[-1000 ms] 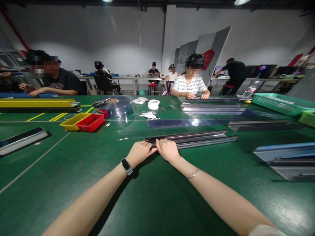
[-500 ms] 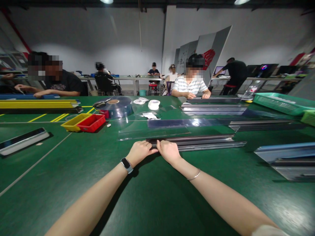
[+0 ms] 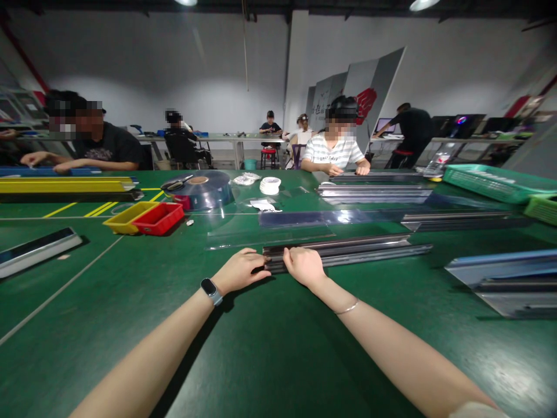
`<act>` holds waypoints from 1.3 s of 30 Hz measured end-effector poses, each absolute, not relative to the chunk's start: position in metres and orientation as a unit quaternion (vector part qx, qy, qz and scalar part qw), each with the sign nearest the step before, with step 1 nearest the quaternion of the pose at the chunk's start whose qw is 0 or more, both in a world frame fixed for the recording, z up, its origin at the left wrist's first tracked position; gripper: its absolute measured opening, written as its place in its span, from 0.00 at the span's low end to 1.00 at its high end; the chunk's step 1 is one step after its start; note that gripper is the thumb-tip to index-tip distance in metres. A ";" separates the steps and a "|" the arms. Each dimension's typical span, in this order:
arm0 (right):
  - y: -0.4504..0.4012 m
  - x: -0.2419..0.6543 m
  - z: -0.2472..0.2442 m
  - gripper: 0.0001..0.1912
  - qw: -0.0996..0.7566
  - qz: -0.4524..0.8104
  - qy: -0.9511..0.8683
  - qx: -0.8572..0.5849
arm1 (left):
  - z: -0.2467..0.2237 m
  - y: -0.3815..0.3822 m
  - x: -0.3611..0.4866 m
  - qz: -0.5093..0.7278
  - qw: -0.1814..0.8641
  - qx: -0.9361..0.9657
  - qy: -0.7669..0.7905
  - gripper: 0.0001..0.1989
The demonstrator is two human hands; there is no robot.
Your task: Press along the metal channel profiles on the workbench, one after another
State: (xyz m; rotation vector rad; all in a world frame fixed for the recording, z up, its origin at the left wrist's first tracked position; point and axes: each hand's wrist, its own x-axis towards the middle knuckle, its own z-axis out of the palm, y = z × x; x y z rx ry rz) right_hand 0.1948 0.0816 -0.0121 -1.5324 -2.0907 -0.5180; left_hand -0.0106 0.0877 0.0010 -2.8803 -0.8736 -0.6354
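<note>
A long dark metal profile lies on the green table, its left end between my hands. My right hand is closed over the profile a little in from that end. Beside the end, my left hand has its thumb apart from its fingers, with the fingertips at the profile's tip; nothing shows in its grasp. Just behind my hands lies a clear plastic strip. A longer clear strip is farther back.
Yellow and red bins stand left, near a film roll. More profiles lie right, below a green basket. A white-edged bar lies far left. A person in stripes sits across.
My left hand has moved left and its thumb has come away from the profile. My right hand has shifted slightly right, so the profile's left end shows between them.
</note>
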 end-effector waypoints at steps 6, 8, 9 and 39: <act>0.080 0.193 -0.012 0.22 0.257 -0.193 -0.768 -0.554 | -0.003 0.089 -0.009 -0.200 0.030 -0.939 -0.278 0.13; 0.079 0.188 -0.011 0.23 0.259 -0.189 -0.777 -0.542 | -0.004 0.089 -0.008 -0.197 0.031 -0.938 -0.283 0.14; 0.078 0.185 -0.011 0.23 0.258 -0.187 -0.782 -0.536 | -0.005 0.089 -0.007 -0.196 0.030 -0.937 -0.286 0.14; 0.076 0.183 -0.011 0.21 0.249 -0.176 -0.781 -0.546 | 0.001 0.082 0.009 -0.210 0.009 -0.940 -0.269 0.12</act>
